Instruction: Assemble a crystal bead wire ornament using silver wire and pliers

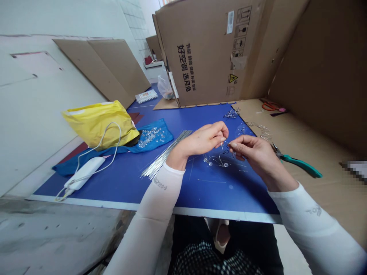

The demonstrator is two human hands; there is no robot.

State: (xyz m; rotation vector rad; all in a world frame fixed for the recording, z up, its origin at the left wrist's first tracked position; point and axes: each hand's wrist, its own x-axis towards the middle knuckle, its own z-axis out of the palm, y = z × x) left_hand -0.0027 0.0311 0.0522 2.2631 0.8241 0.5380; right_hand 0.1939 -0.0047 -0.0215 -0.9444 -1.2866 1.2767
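Observation:
Above the blue table my left hand (205,136) pinches a thin metal wire, its fingers curled inward. My right hand (252,151) faces it from the right, thumb and forefinger closed on the same fine wire. Between and below the hands hang or lie curved wires with clear round beads (226,165); I cannot tell which of them are joined to the held wire. A bundle of straight silver wires (160,159) lies just left of my left wrist. Pliers with green handles (304,165) rest on the cardboard beside my right wrist.
Many loose clear beads (150,137) lie on a blue cloth (168,131) near a yellow bag (100,124). A white power strip (86,172) with its cord sits front left. Red-handled scissors (271,106) lie back right. A large cardboard box (212,57) walls off the rear.

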